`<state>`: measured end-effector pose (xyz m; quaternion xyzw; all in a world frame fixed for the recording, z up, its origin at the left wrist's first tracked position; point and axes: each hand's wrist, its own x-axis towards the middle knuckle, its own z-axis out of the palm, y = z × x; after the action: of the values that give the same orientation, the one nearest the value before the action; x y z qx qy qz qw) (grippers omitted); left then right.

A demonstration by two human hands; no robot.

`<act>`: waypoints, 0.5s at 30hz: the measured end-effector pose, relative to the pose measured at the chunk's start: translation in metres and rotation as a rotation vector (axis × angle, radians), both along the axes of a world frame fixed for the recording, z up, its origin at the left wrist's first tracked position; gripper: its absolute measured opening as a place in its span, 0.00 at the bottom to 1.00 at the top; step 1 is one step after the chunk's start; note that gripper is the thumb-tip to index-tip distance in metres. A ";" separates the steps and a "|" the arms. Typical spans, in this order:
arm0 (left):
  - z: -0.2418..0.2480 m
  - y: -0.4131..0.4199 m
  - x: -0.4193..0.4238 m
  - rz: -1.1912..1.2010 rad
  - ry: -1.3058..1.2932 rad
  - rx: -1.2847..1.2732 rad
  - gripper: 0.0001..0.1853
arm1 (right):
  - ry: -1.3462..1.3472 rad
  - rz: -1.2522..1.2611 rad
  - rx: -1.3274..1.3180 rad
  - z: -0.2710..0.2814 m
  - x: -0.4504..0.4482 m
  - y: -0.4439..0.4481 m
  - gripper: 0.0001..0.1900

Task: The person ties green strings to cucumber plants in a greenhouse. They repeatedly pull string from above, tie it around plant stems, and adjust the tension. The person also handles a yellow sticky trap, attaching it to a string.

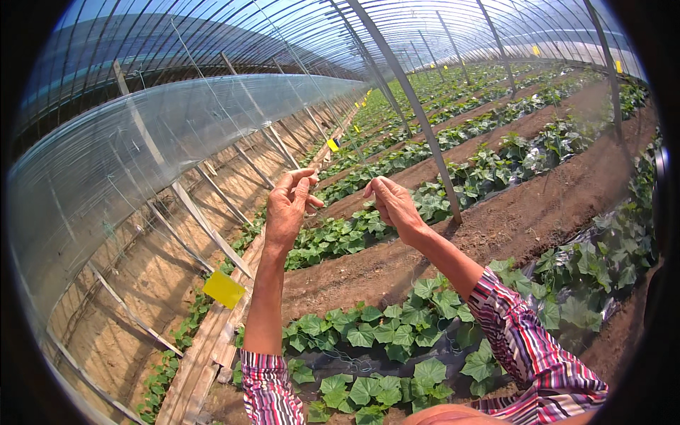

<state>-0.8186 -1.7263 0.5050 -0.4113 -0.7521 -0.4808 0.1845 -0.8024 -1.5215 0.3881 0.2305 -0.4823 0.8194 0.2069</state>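
Both of my hands are raised at chest height over rows of young cucumber-like plants [366,329]. My left hand [289,204] has its fingers bent, with the thumb near the forefinger. Opposite it, my right hand [393,204] is curled, the thumb and forefinger pinched together. A thin strand of twine [300,61] slants down from the roof towards the space beyond my hands. Whether either hand grips a thread that fine cannot be made out. Leafy plants in the row behind show between the two hands.
A slanting metal post [419,109] rises just beyond my right hand. Clear plastic sheeting [175,122] and leaning poles [204,226] line the left side. A yellow card [224,289] hangs by the plank edging [196,366]. Bare soil paths [340,287] separate the plant rows.
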 end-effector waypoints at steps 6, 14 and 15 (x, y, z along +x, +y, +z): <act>0.116 0.057 -0.033 0.000 0.161 0.156 0.18 | -0.005 0.066 0.036 -0.011 0.015 0.014 0.18; 0.195 0.130 -0.044 -0.320 -0.086 0.551 0.19 | -0.010 0.108 0.030 -0.015 0.022 0.018 0.17; 0.193 0.131 -0.048 -0.353 -0.046 0.552 0.18 | -0.012 0.112 0.026 -0.016 0.024 0.018 0.17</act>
<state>-0.8670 -1.5956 0.6976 -0.4589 -0.5143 -0.7002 0.1860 -0.7786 -1.5037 0.3724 0.2547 -0.4804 0.8249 0.1547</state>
